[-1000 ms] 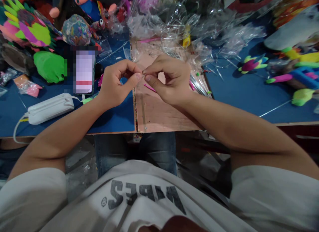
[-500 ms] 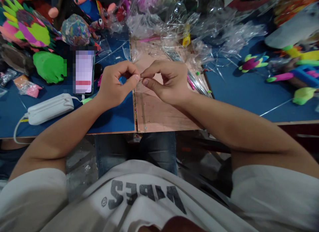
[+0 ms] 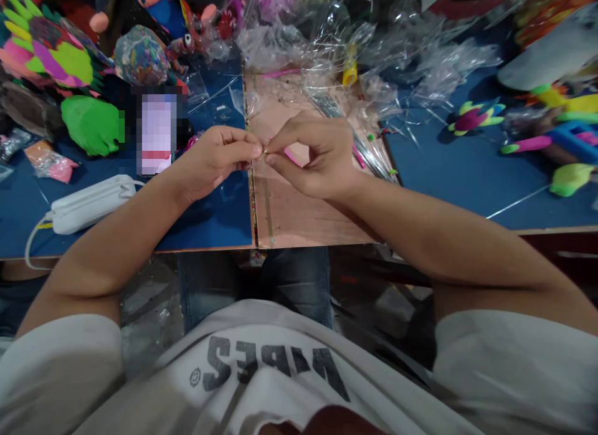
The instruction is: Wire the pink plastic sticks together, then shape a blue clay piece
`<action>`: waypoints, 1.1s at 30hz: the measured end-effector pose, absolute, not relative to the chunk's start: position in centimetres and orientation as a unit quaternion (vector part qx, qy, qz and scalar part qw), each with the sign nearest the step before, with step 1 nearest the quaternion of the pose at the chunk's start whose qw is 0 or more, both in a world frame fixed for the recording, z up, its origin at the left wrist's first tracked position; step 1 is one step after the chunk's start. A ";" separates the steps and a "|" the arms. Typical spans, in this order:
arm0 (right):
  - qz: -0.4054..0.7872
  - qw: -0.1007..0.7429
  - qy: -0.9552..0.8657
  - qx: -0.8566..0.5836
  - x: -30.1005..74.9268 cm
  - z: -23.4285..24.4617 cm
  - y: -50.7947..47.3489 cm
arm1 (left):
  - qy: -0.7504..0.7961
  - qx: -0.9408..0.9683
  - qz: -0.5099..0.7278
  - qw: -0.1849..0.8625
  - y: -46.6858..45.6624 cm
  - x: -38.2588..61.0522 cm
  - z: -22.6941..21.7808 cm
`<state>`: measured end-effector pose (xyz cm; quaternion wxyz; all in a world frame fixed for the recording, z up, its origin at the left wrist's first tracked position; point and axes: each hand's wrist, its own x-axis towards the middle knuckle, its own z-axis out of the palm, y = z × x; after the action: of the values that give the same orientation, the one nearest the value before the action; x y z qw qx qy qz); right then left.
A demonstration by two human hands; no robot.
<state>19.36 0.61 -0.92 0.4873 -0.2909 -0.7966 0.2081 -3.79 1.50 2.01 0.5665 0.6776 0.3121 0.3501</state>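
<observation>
Right now, both hands are hovering over the worktop [image 3: 467,167], set back from its near edge: the left hand [image 3: 210,161] is hanging over blue surface, the right hand [image 3: 324,151] over the wooden board [image 3: 308,223]. Where they are meeting, above the board's left edge, the fingers of both are clamping on a tiny pale piece [image 3: 265,152], too small for making out what it is. Between the hands and the near edge, a stretch of plain wood is leaving room. Crumpled plastic wrapping [image 3: 275,45] is crowding the board's far end, and silver rods [image 3: 374,154] are lying just beside the right hand. Plain blue surface is running between the right forearm and a small multicoloured figure [image 3: 474,118]. Toward the near left corner, a white case [image 3: 93,201] is sitting close beside the left forearm, with a partly pixelated phone [image 3: 156,126] showing beyond. Compared with half a second ago, the left hand is turning flatter, its rounded ring of thumb and forefinger closing into a straighter pinch, and it is now hiding a bright green piece near the phone; a pink stick [image 3: 293,156] is newly showing through the right hand's ring.
</observation>
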 end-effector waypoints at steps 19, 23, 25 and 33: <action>0.283 0.547 -0.734 -0.285 18.3 -2.0 1.2 | 0.355 0.827 0.429 0.081 -0.4 -4.0 2.3; 0.270 0.544 -0.734 -0.303 18.4 -2.0 1.1 | 0.333 0.817 0.458 0.110 -0.7 -3.6 2.3; 0.269 0.543 -0.735 -0.303 18.4 -1.9 1.0 | 0.311 0.819 0.474 0.093 -0.7 -3.5 2.3; 0.278 0.551 -0.735 -0.280 18.4 -2.1 0.8 | 0.314 0.832 0.443 0.113 0.3 -4.0 2.3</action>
<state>18.41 0.81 -2.11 0.5508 -0.2803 -0.7353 0.2783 -3.97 0.33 2.28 0.1130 0.8321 0.3141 0.4430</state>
